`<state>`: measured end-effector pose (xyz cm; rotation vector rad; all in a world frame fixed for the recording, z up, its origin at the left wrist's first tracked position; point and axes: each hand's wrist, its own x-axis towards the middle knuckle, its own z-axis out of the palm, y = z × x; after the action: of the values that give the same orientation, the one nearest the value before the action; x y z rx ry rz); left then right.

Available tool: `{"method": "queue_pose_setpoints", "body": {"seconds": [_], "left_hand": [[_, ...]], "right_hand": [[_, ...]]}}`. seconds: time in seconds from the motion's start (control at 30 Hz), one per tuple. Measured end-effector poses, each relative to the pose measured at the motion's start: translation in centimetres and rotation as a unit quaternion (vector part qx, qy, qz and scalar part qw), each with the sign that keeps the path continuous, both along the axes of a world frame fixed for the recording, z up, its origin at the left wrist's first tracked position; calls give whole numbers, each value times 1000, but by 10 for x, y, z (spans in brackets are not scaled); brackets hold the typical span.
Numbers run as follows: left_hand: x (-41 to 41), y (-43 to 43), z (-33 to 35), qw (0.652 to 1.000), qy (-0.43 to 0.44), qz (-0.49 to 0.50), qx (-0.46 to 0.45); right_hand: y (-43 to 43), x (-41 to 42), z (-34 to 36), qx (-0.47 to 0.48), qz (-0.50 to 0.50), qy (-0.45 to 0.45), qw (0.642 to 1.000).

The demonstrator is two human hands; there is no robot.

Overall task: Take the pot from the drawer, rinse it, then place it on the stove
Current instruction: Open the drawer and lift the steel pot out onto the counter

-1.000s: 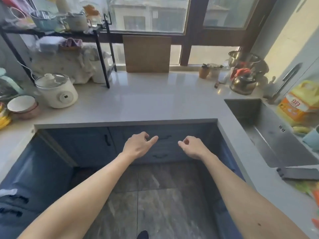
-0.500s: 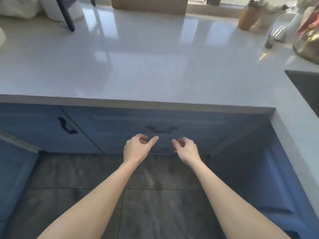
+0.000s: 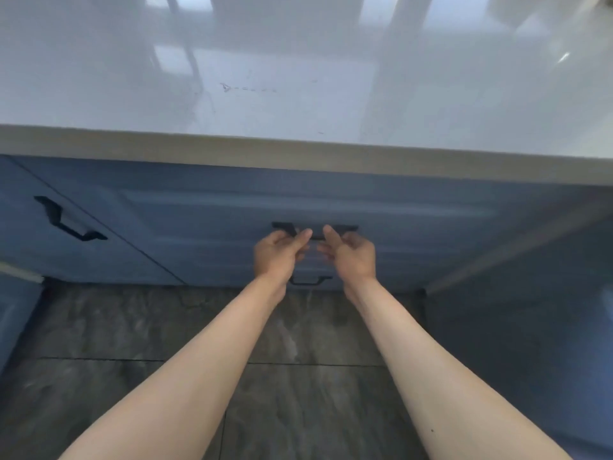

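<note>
Down below the countertop (image 3: 298, 78), our left hand (image 3: 275, 255) and right hand (image 3: 353, 257) reach the upper drawer's handle (image 3: 315, 229), fingers curled; we cannot tell whether they grip it. Our hands hide its middle. That drawer (image 3: 199, 207) is closed, the pot unseen.

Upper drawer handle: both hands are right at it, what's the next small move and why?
Probably curl the fingers around the upper drawer handle and pull. The left hand and right hand sit at it, half open, and the drawer looks closed.
</note>
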<state>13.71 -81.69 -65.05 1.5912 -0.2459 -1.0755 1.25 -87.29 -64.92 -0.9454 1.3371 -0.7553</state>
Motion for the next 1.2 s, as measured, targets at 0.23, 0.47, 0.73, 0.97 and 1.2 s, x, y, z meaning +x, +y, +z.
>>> {"method": "queue_pose_setpoints", "body": {"seconds": [0.23,0.47,0.73,0.97,1.2], "left_hand": [[-10,-3,-3,997,62,51,-5],[-18,23,-7,999,42,33,6],[-41,80,1,999,20,16,40],[-60,146,10,996,27,-17,81],[-73,211,2,991,-70,-63,96]], "right_hand": [[5,9,-7,14,-48,-43,998],[31,1,-10,24,-72,-44,996],[87,-29,6,60,-47,-27,997],[148,-60,21,103,-23,-6,994],[209,-84,21,75,-21,42,996]]}}
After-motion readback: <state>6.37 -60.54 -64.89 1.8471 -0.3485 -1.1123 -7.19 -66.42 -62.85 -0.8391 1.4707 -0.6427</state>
